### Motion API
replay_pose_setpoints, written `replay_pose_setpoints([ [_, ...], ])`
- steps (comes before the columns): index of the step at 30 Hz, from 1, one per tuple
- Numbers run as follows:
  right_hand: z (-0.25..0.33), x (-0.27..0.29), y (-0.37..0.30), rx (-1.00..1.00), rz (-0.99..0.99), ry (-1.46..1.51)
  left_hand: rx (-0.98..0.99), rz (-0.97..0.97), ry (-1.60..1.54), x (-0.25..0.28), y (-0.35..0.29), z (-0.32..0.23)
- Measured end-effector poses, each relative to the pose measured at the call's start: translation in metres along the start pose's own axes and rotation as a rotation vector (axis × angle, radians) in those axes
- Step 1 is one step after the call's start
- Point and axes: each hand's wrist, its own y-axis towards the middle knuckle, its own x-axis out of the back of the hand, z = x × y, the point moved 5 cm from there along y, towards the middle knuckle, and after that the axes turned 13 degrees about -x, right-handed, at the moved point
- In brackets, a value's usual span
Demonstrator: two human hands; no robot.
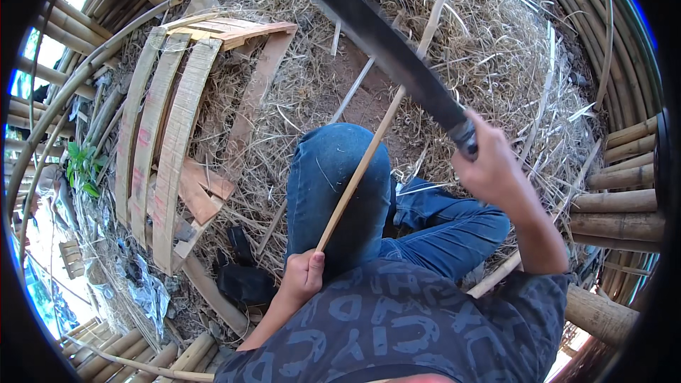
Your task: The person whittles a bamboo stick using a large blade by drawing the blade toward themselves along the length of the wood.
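My right hand [488, 163] is closed round the handle of a large machete [394, 50]. Its long dark blade points up and to the left and passes over a thin bamboo strip [365, 159]. Whether blade and strip touch, I cannot tell. My left hand [303, 273] grips the near end of the strip, low at my left side. From there the strip slants up to the right across my raised knee [337, 170] in blue jeans and on over the shavings. My other leg [450, 234] lies folded on the ground.
A slatted wooden crate [174, 135] lies on the left, with a dark object [245, 280] near it. Fibrous shavings [489, 21] and loose strips cover the ground. Bamboo poles [613, 213] stack at the right, and a green plant [84, 167] grows at the far left.
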Motion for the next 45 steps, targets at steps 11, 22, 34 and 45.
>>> replay_pose_setpoints([
  [11, 0.004, -0.021, -0.013, 0.180, 0.150, -0.164, -0.009, 0.006, 0.034, 0.000, 0.004, 0.003],
  [22, 0.004, -0.022, -0.006, 0.102, 0.026, -0.095, -0.056, -0.010, -0.050, -0.004, 0.009, 0.001],
  [34, 0.011, -0.002, 0.019, 0.086, -0.182, -0.167, 0.020, -0.009, -0.143, -0.002, 0.001, 0.015],
  [45, 0.006, -0.062, -0.012, 0.177, 0.183, -0.108, 0.033, -0.045, -0.137, -0.002, 0.005, 0.008],
])
